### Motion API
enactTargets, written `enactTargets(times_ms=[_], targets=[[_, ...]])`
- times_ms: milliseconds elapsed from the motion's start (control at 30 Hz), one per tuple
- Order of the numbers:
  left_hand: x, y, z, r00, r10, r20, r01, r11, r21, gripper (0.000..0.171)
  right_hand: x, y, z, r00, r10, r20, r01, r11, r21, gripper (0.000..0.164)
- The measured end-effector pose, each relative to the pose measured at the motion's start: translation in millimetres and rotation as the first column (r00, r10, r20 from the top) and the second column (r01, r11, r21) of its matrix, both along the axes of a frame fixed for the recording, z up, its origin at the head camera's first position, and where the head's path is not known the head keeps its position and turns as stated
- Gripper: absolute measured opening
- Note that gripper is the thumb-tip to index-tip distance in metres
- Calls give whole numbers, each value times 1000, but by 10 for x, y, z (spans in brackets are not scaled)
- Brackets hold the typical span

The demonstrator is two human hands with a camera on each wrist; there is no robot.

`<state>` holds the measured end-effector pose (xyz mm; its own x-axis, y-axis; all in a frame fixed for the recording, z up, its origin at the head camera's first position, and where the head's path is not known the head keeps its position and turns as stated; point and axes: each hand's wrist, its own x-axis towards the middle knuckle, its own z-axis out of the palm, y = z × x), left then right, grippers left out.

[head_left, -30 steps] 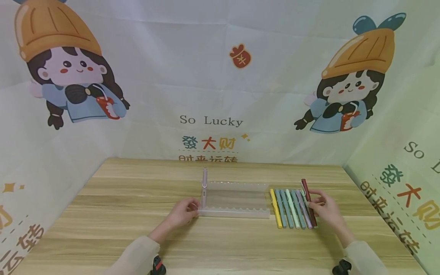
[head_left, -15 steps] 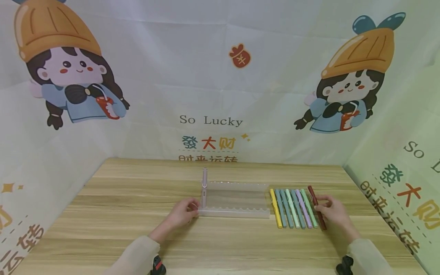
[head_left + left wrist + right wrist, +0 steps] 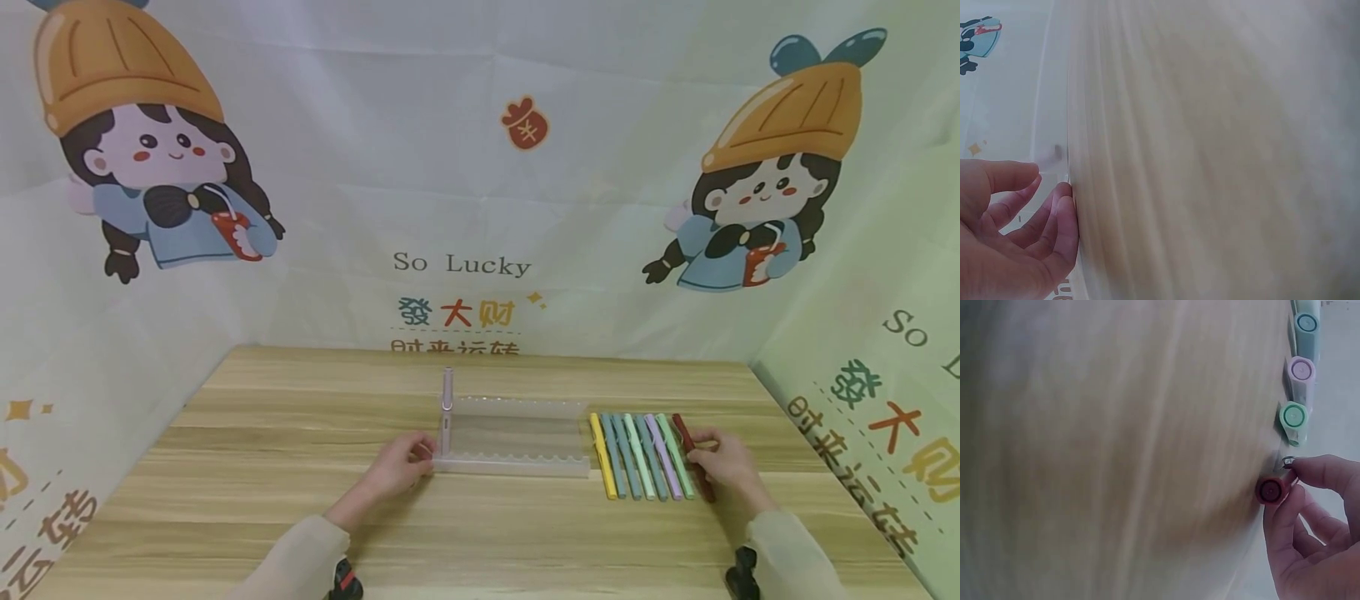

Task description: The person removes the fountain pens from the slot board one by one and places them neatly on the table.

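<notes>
At the right end of a row of pens, my right hand (image 3: 726, 462) pinches a dark red pen (image 3: 693, 458) between thumb and fingers. The red pen's round end (image 3: 1271, 490) faces the right wrist camera, low at the table, beside the light green pen (image 3: 677, 457) and slightly apart from it. My left hand (image 3: 401, 462) holds the left end of a clear pen rack (image 3: 517, 467) with curled fingers. In the left wrist view its thumb and fingertips show, but the rack is barely visible. A pale lilac pen (image 3: 447, 408) rests in the rack's leftmost slot.
Left of the green pen lie a purple pen (image 3: 663, 457), several blue-green and mint pens, and a yellow pen (image 3: 602, 457), all roughly parallel. The wooden table (image 3: 495, 542) ends at a printed cloth backdrop (image 3: 360, 208). Black wrist straps show below both hands.
My right hand has carried the red pen rightward from over the green and purple pens, then lowered its far end beside the row. The left hand and rack have stayed put.
</notes>
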<state>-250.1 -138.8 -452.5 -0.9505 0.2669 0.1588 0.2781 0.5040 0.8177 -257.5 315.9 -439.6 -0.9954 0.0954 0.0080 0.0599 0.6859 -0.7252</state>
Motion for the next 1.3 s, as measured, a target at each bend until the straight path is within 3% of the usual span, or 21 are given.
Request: enactTargets(times_ms=[867, 1033, 1200, 1300], targets=[[5, -5, 1, 1000, 8, 21, -8, 1000, -1, 13, -33, -41, -6, 1000, -6, 6, 6, 1000, 17, 33], [2, -18, -8, 1000, -6, 20, 6, 1000, 24, 12, -13, -73, 33, 999, -14, -37, 15, 1000, 18, 34], [-44, -71, -87, 997, -68, -32, 70, 996, 63, 10, 3, -202, 110, 990, 10, -141, 4, 996, 94, 31], [-36, -57, -76, 999, -50, -14, 51, 997, 51, 10, -6, -304, 111, 985, 22, -174, -5, 995, 102, 28]])
